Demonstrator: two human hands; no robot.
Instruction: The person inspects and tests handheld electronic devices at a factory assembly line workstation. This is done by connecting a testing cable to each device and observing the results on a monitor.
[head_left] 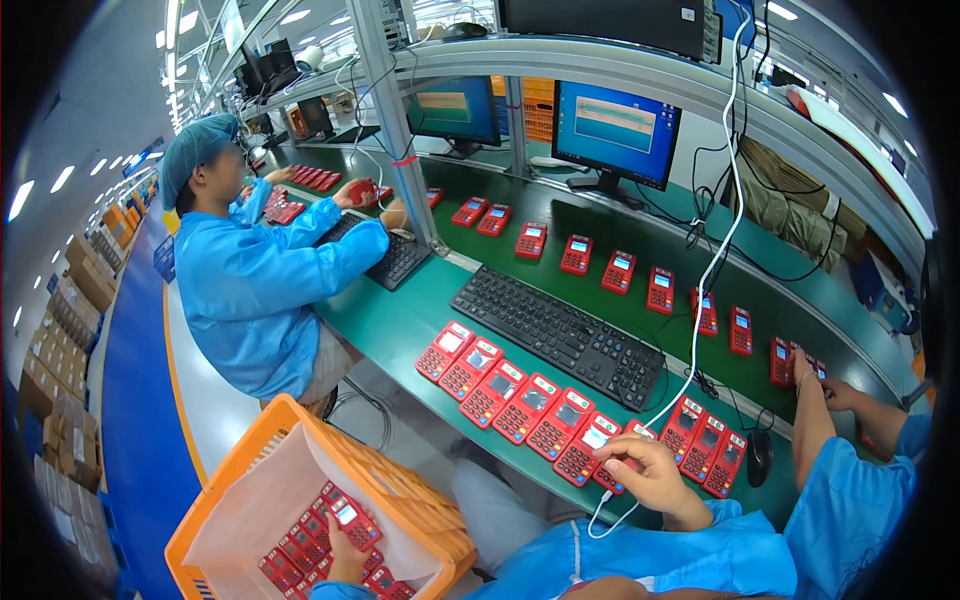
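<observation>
In the orange crate at the lower left, my left hand (347,552) is closed on a red handheld card terminal (346,514) with a lit screen. Other red terminals (290,558) lie beneath it. My right hand (650,474) is at the near edge of the green bench, fingers bent over another red card terminal (618,474) and partly covering it. A white cable (694,345) hangs from above and runs down to that terminal, its plug at the lower end. Several red terminals (531,405) lie in a slanting row on both sides of the right hand.
A black keyboard (560,330) lies behind the row, and a black mouse (759,458) at its right. More terminals line the dark green strip (480,245). A monitor (614,130) stands behind. Another person's hands (808,372) work at the right; a co-worker (255,290) works at the left.
</observation>
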